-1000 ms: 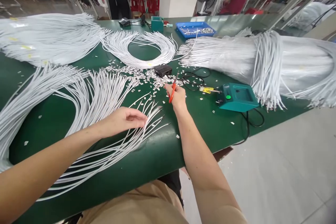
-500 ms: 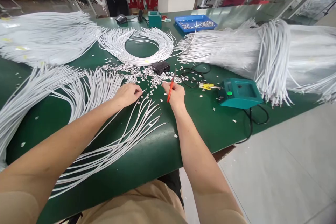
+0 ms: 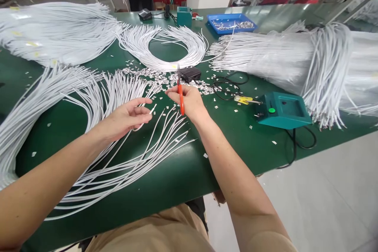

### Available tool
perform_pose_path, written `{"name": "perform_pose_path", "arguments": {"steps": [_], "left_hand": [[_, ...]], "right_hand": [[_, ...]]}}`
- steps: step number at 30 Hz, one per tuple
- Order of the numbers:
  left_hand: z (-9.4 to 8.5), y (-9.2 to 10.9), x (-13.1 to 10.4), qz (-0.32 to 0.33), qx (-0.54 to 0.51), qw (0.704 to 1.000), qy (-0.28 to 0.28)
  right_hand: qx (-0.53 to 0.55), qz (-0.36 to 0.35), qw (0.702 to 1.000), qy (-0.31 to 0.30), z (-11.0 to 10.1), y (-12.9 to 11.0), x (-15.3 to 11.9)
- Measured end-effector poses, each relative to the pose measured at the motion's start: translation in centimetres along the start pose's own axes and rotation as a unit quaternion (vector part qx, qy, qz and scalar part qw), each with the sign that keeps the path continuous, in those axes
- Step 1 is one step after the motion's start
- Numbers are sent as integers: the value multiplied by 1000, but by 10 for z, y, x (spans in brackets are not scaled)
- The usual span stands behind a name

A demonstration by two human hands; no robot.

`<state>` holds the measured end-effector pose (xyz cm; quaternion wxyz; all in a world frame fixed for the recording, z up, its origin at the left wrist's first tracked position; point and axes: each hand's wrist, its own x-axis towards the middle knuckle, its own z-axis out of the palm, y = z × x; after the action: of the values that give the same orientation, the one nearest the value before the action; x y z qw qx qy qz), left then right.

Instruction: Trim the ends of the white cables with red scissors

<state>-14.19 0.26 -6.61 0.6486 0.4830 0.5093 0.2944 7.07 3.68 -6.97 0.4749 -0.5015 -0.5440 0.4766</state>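
Note:
My left hand [image 3: 130, 116] has its thumb and fingers closed on a white cable [image 3: 152, 109], whose end sticks out past the fingertips. My right hand [image 3: 190, 100] is just to the right, apart from it. It holds a pair of red-handled tweezers [image 3: 180, 96] upright, with the thin dark tips pointing away from me. Its thumb and forefinger come together, but whether something small is pinched there I cannot make out. Below both hands lies a loose fan of white cables [image 3: 141, 161]. Small silvery-white pieces [image 3: 153, 76] are scattered beyond the hands.
A coiled cable bundle [image 3: 165, 62] and a black box [image 3: 190, 74] lie ahead. On the right stand a teal device [image 3: 282, 110] with yellow-handled pliers [image 3: 245, 100] beside it, and thick cable bundles [image 3: 265, 53]. A blue tray [image 3: 218, 27] is at the back; people stand beyond the table.
My left hand has come nearer and its fingers have spread somewhat around the cable end. My right hand has moved left with the tweezers turned more upright. The view has shifted slightly left.

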Motion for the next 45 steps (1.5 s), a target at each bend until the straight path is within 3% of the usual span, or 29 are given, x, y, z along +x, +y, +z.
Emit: {"name": "perform_pose_path", "arguments": {"steps": [8, 16, 23, 31, 36, 40, 45], "left_hand": [[2, -21, 23, 112, 8, 994, -16], [9, -27, 27, 203, 130, 968, 65], [15, -25, 23, 183, 157, 965, 102], [10, -20, 23, 151, 92, 979, 104], [3, -18, 22, 125, 60, 983, 119], [3, -16, 21, 114, 44, 985, 119], [5, -14, 19, 108, 37, 986, 121]], "right_hand": [[99, 73, 992, 2, 27, 21, -8], [91, 87, 991, -41, 28, 20, -12], [65, 74, 995, -23, 34, 21, -15], [-73, 12, 997, -20, 27, 23, -16], [-278, -80, 956, -46, 17, 39, -11], [-367, -166, 914, -54, 19, 49, -10], [-447, -201, 871, -38, 21, 55, -10]]}}
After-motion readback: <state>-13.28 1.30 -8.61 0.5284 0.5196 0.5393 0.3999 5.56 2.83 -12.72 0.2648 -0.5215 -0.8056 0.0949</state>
